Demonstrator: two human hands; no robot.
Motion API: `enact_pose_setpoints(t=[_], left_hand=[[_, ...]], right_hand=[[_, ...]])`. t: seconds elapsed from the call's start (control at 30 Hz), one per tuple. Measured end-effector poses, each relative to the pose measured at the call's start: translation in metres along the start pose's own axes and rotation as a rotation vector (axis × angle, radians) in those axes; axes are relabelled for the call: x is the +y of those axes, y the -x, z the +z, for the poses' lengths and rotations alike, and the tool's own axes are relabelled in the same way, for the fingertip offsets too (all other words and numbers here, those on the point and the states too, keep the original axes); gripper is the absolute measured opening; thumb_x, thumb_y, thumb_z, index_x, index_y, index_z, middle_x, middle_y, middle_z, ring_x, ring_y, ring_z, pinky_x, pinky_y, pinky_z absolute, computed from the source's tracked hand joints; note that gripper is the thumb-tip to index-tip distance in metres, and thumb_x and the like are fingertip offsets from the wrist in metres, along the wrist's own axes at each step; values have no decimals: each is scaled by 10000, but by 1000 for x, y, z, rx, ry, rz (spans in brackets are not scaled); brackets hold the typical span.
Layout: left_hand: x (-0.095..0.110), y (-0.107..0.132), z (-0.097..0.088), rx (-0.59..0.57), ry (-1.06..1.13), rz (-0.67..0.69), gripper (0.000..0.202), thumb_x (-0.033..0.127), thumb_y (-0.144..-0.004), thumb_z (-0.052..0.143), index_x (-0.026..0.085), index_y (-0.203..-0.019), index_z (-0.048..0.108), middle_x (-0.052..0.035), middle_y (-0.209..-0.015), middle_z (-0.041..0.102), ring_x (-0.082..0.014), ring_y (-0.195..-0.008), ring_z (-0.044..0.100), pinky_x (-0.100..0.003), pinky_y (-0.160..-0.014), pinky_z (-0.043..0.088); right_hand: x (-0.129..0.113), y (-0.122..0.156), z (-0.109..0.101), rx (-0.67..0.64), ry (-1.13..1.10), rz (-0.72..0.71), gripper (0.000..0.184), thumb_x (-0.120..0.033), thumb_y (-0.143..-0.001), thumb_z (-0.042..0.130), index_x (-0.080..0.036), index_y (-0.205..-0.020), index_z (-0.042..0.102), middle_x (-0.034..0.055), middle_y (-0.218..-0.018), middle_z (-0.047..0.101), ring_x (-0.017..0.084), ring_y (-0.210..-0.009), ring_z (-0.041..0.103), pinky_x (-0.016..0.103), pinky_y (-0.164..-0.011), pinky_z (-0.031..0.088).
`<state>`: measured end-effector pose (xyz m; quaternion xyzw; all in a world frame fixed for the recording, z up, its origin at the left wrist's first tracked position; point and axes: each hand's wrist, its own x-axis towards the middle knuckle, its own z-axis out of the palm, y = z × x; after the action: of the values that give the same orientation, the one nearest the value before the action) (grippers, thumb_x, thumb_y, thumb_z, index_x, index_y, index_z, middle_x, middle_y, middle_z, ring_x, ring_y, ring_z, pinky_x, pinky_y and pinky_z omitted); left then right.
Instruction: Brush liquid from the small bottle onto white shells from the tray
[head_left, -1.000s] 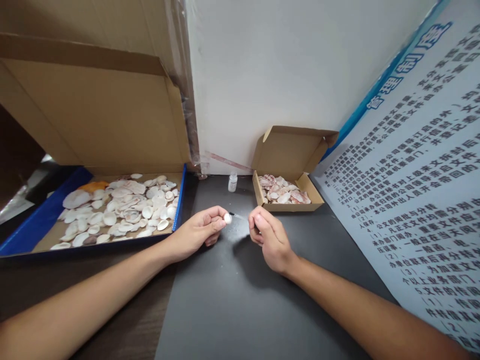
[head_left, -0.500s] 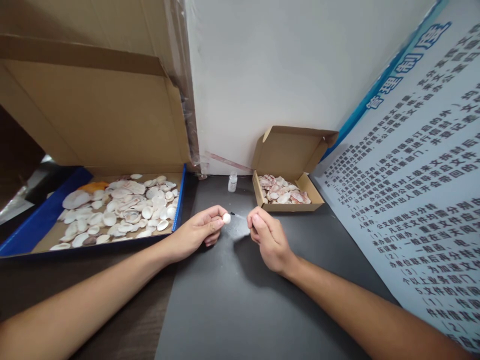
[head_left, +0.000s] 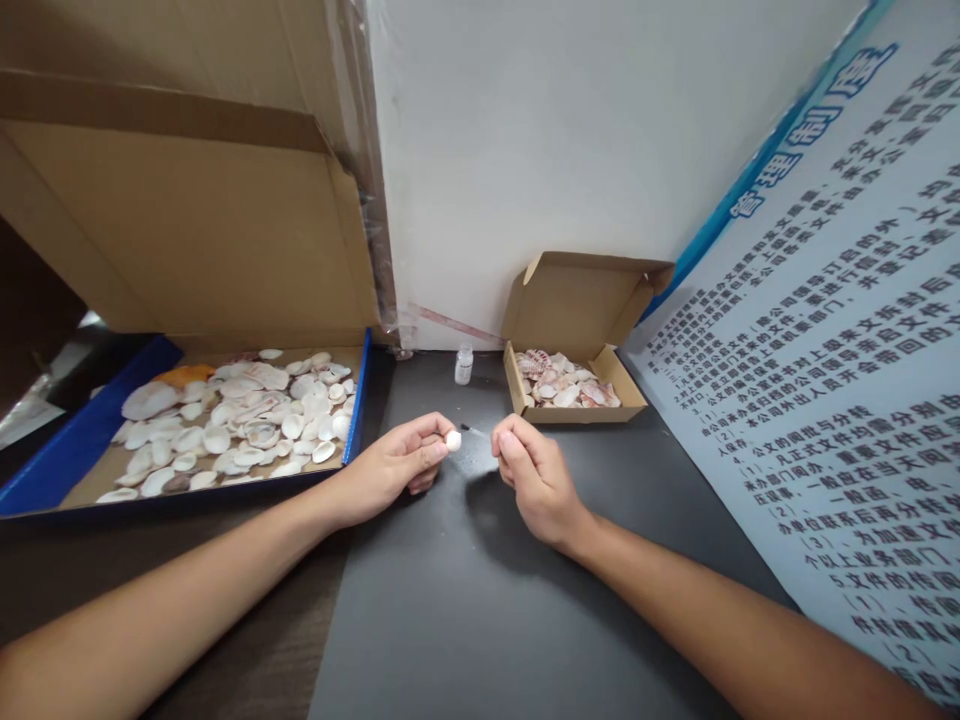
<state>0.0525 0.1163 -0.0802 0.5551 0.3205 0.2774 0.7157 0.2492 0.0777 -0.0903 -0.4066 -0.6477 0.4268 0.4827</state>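
Between the thumb and fingers of my left hand is a small white shell. My right hand is closed around the end of a thin, pale, see-through brush. Its dark tip points left and lies close to the shell; whether they touch I cannot tell. Behind the hands a small clear bottle with a white label stands upright on the dark grey mat. Pale specks dot the mat beneath the brush.
On the left, a blue-edged cardboard box holds many white shells, its lid raised. A smaller open carton with pinkish shells stands at the back right. A pale panel rises behind, and a printed board leans along the right.
The shell in my left hand has turned slightly. Both hands stay almost in the same place, and the brush tip remains close to the shell.
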Motion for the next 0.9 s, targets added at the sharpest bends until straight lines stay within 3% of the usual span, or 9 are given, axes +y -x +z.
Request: enact_pose_setpoints(t=[0.17, 0.33, 0.47, 0.6, 0.73, 0.9], left_hand=[[1, 1, 0, -6, -56, -2, 321, 469, -847, 573, 176, -910, 458, 100, -553, 339, -31, -484, 297, -176, -475, 260], [5, 3, 3, 7, -113, -18, 315, 479, -859, 545, 179, -894, 453, 100, -551, 335, -34, -489, 298, -175, -470, 250], [8, 3, 4, 12, -156, -53, 311, 481, -863, 532, 181, -887, 455, 100, -541, 323, -39, -492, 285, -174, -461, 233], [7, 2, 3, 16, -130, -56, 313, 483, -860, 537, 183, -878, 451, 103, -528, 326, -35, -479, 289, -172, -460, 235], [3, 1, 1, 27, -48, -37, 313, 457, -835, 590, 177, -904, 468, 103, -546, 345, -26, -474, 299, -170, -462, 246], [2, 0, 1, 44, 43, -43, 298, 432, -830, 612, 170, -885, 480, 103, -543, 338, -18, -462, 286, -169, -463, 261]], right_hand=[[-2, 1, 0, -58, 10, -70, 289, -350, -1005, 401, -186, -783, 487, -51, -595, 357, 86, -514, 319, 230, -512, 273], [-7, 2, 0, 26, 46, -104, 279, -318, -996, 408, -184, -766, 490, -49, -602, 387, 83, -516, 333, 225, -520, 285], [-10, 1, 1, -44, 95, -105, 260, -286, -982, 421, -180, -758, 501, -50, -588, 400, 82, -516, 355, 219, -517, 290], [-10, 1, 1, 50, 92, -124, 256, -277, -983, 405, -182, -763, 494, -44, -611, 408, 84, -525, 355, 218, -521, 293], [-11, 2, 1, -89, 133, -135, 234, -245, -977, 406, -180, -775, 504, -45, -615, 411, 83, -538, 375, 212, -536, 309], [-10, 1, 1, 25, 143, -121, 261, -267, -992, 376, -187, -759, 461, -48, -612, 395, 85, -538, 367, 215, -544, 310]])
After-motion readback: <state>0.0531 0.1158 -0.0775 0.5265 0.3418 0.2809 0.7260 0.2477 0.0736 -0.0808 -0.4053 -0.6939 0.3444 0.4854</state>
